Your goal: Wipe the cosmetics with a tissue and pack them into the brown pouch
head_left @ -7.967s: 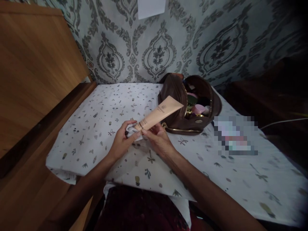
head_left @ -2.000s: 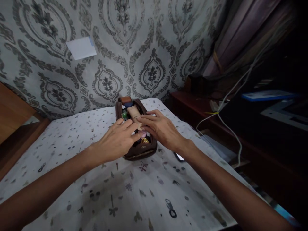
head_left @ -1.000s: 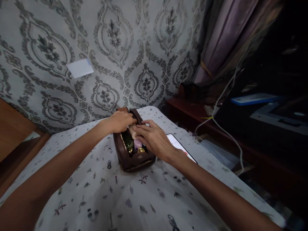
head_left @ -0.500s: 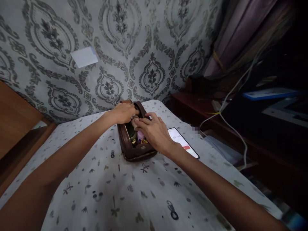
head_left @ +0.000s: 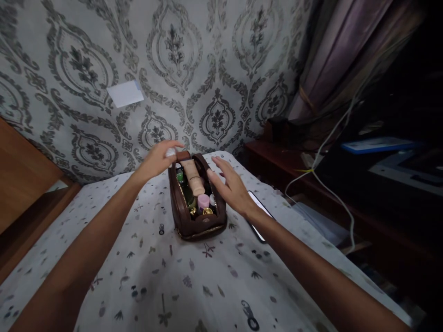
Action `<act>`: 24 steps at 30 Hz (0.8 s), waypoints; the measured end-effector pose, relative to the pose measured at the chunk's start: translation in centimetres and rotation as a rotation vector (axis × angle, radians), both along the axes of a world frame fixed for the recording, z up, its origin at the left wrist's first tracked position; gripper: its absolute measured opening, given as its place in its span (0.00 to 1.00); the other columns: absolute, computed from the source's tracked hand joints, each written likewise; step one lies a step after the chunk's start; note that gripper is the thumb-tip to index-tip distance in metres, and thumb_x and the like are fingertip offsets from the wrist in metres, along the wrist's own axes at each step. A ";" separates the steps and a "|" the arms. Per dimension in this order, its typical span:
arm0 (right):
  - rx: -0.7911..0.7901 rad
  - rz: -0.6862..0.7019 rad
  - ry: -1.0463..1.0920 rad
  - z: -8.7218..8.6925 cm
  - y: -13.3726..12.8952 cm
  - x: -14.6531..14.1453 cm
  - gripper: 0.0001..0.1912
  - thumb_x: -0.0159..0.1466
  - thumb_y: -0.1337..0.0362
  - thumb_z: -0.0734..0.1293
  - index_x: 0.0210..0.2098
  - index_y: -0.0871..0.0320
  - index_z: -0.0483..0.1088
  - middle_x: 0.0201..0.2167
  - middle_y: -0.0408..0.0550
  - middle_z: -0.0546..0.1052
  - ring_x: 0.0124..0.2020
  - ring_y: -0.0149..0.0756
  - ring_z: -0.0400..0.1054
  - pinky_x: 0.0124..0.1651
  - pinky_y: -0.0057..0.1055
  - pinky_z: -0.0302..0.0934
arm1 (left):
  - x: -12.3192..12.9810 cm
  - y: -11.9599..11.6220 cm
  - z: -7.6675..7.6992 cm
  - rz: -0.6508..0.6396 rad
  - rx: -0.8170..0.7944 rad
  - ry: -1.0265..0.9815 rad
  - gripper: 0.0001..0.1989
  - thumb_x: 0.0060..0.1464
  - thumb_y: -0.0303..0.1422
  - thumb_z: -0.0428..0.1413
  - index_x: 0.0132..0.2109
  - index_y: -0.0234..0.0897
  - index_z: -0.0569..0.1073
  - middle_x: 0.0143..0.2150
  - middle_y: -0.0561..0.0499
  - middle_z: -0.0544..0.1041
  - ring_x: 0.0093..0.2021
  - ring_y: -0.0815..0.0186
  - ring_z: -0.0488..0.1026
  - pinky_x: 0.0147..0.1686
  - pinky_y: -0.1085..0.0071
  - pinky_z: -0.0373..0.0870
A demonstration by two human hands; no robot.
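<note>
A brown toiletry bag (head_left: 178, 216) lies unzipped on the patterned sheet. In its opening a beige squeeze tube (head_left: 194, 177) lies lengthwise. Closer to me inside are a pink-capped container (head_left: 203, 201) and gold-coloured round pieces (head_left: 207, 211). Something green (head_left: 179, 175) shows at the left inside edge. My left hand (head_left: 157, 159) is at the bag's far left corner, fingers stretched and thumb apart; a pale patch shows between them that I cannot make out. Along the bag's right rim my right hand (head_left: 230, 184) is open, its fingers spread and holding nothing.
A phone (head_left: 259, 214) lies right of the bag, partly under my right forearm. White cables (head_left: 349, 203) hang over the dark red furniture (head_left: 258, 145) at right. A wooden panel (head_left: 26, 175) stands at left, and the patterned wall (head_left: 214, 69) rises behind.
Both hands have drawn out of the bag's opening and moved apart, left hand to the left and right hand to the right. The beige tube now shows uncovered in the bag.
</note>
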State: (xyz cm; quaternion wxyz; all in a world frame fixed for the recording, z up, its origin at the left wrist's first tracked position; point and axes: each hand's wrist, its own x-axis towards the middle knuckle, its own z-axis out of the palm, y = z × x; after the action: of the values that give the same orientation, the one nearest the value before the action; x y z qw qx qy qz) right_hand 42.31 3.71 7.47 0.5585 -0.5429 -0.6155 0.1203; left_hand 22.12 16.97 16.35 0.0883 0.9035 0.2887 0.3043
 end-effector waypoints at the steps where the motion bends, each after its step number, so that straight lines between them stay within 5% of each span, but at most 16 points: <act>1: -0.056 0.003 0.098 -0.1 0.8 0.1 0.36 0.66 0.39 0.60 0.63 0.58 0.67 0.67 0.57 0.67 0.67 0.51 0.60 0.68 0.51 0.55 | -0.6 0.3 -1.0 0.081 -0.044 -0.157 0.19 0.53 0.30 0.53 0.51 0.39 0.79 0.49 0.48 0.80 0.49 0.57 0.76 0.49 0.65 0.72; 5: -0.241 0.166 0.480 -0.3 4.0 0.0 0.38 0.64 0.32 0.56 0.54 0.55 0.74 0.58 0.52 0.76 0.61 0.50 0.68 0.64 0.46 0.61 | -1.6 0.5 -6.8 0.308 -0.357 -0.681 0.18 0.55 0.35 0.54 0.50 0.36 0.78 0.52 0.45 0.80 0.54 0.55 0.75 0.58 0.59 0.68; 10: -0.283 0.253 0.432 -0.5 5.6 -1.2 0.34 0.62 0.39 0.65 0.59 0.54 0.71 0.61 0.49 0.74 0.64 0.47 0.65 0.69 0.45 0.54 | 0.2 -1.1 -11.5 0.196 -0.477 -0.812 0.21 0.62 0.40 0.52 0.58 0.38 0.75 0.62 0.44 0.75 0.63 0.57 0.70 0.65 0.58 0.63; 18: -0.278 0.215 0.178 -1.1 6.5 -1.4 0.37 0.61 0.41 0.68 0.62 0.57 0.67 0.65 0.53 0.70 0.68 0.51 0.59 0.73 0.47 0.46 | 1.5 -0.9 -12.4 0.171 -0.443 -0.888 0.25 0.63 0.46 0.52 0.60 0.36 0.74 0.64 0.42 0.73 0.66 0.55 0.67 0.69 0.57 0.57; 24: -0.245 0.183 0.115 -1.5 6.1 -1.3 0.36 0.61 0.45 0.69 0.63 0.57 0.66 0.61 0.53 0.74 0.64 0.50 0.64 0.70 0.48 0.51 | 0.7 -2.7 -11.1 0.183 -0.458 -0.797 0.24 0.64 0.45 0.52 0.60 0.37 0.73 0.64 0.44 0.73 0.66 0.56 0.67 0.70 0.57 0.56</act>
State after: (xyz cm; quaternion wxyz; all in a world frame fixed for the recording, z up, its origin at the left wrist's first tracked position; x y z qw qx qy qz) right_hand 41.02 9.85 5.98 0.5093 -0.5409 -0.6100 0.2757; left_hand 22.83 14.30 5.27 0.3620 0.6443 0.3707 0.5625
